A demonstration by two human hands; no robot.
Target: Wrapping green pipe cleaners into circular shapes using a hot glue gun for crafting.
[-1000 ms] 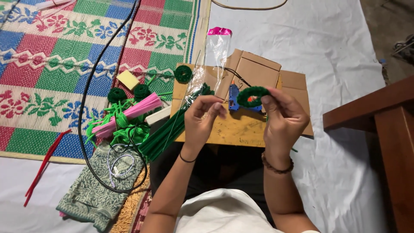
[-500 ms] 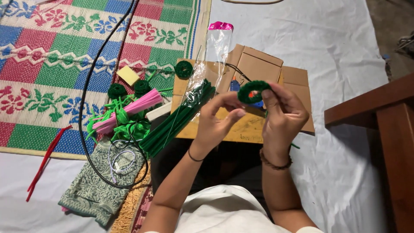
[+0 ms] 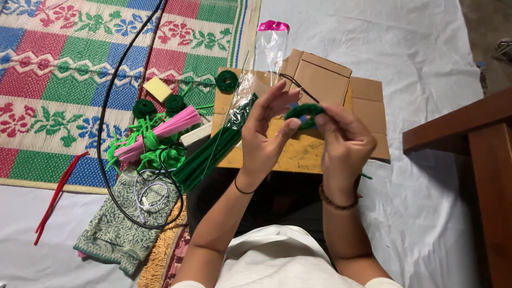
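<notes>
Both hands are raised over a flattened cardboard box [image 3: 325, 74]. My right hand [image 3: 344, 144] pinches a dark green coil of fuzzy pipe cleaner [image 3: 303, 111], seen almost edge-on. My left hand [image 3: 266, 133] touches the coil's left side with thumb and fingertips, the other fingers spread upward. A small blue piece shows at the coil between the two thumbs. A clear plastic sleeve of long dark green pipe cleaners [image 3: 213, 152] lies slanted just left of my left hand.
A colourful woven mat [image 3: 64, 64] bears three finished green coils [image 3: 226, 81], a pink pipe cleaner bundle [image 3: 160, 130], light green pieces, a yellow block [image 3: 158, 88] and a black cable [image 3: 106, 101]. Red sticks [image 3: 56, 194] and patterned cloth [image 3: 120, 224] lie lower left. Wooden furniture [image 3: 480, 160] stands right.
The green coil has tipped from facing the camera to nearly edge-on, and both hands have shifted slightly right and closer together around it.
</notes>
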